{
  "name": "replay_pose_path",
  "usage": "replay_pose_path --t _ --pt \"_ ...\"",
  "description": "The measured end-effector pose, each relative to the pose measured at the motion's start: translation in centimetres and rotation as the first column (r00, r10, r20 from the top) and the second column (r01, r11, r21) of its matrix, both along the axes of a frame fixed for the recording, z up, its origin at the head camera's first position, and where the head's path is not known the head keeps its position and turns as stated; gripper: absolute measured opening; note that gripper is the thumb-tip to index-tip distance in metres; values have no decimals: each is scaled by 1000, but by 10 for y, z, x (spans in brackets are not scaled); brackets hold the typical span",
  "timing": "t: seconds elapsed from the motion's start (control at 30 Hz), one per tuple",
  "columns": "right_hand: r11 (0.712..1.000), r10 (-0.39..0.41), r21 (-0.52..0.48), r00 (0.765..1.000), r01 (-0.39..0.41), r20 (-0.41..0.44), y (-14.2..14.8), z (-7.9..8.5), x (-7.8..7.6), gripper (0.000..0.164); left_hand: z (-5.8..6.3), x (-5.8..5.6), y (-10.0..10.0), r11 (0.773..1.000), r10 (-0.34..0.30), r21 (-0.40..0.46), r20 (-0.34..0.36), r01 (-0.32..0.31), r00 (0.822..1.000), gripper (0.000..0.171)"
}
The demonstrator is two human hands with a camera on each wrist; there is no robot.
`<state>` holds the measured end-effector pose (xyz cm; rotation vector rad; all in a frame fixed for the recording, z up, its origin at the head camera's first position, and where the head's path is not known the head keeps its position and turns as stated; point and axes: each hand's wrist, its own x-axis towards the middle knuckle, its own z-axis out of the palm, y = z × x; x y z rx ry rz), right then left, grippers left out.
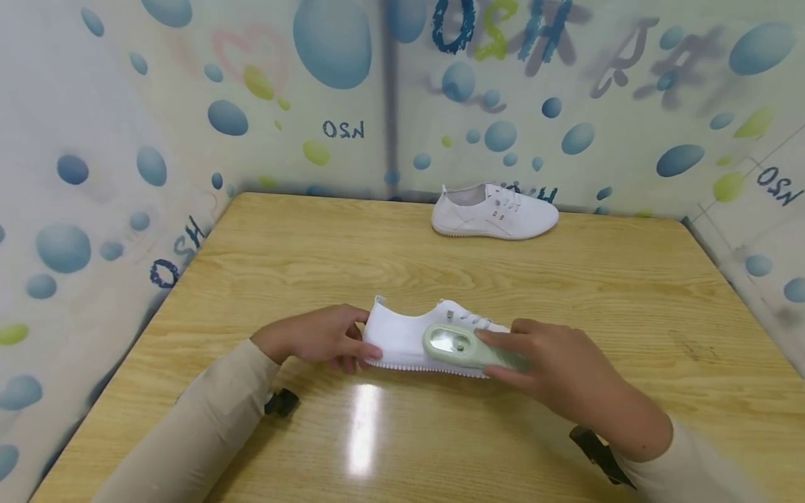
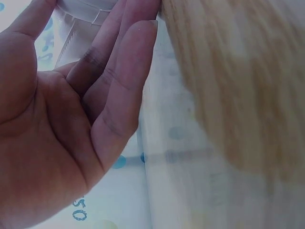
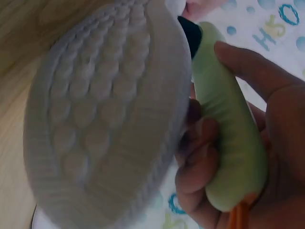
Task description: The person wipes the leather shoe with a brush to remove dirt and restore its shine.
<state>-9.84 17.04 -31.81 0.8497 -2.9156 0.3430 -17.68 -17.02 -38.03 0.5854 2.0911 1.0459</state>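
Note:
A white lace-up shoe (image 1: 397, 334) is near the middle of the table, toe to the right. My left hand (image 1: 323, 339) grips its heel, thumb on the near side; in the left wrist view the shoe (image 2: 88, 10) shows only partly beyond the fingers. With my right hand (image 1: 566, 367) I hold a light green scrub brush (image 1: 473, 353) with a clear oval window against the shoe's near side. Dark bristles (image 3: 191, 36) face the shoe in the right wrist view, where fingers wrap the handle. The bumpy sole (image 3: 105, 105) fills the left there. The toe is hidden behind the right hand.
Another white shoe (image 1: 497, 215) stands at the table's back edge, toe to the right. The wood-grain table (image 1: 302, 258) meets patterned walls (image 1: 352, 161) at the back and sides. Dark straps (image 1: 281, 403) are on both wrists.

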Motion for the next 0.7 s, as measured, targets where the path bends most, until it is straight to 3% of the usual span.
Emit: replay_pose_path --t 0.3,0.5,0.7 --pt "996 84 39 989 -80 -118 -29 -8 -5 41 1 1 1 1000 -7 11 -15 7 1000 41" --pt "992 115 67 972 -103 -205 -18 -15 -4 44 1 2 -2 1000 3 10 -32 -3 999 55" --pt "989 149 29 946 -147 -287 4 -20 -6 43 -1 -2 -11 997 37 -62 -136 -46 990 63"
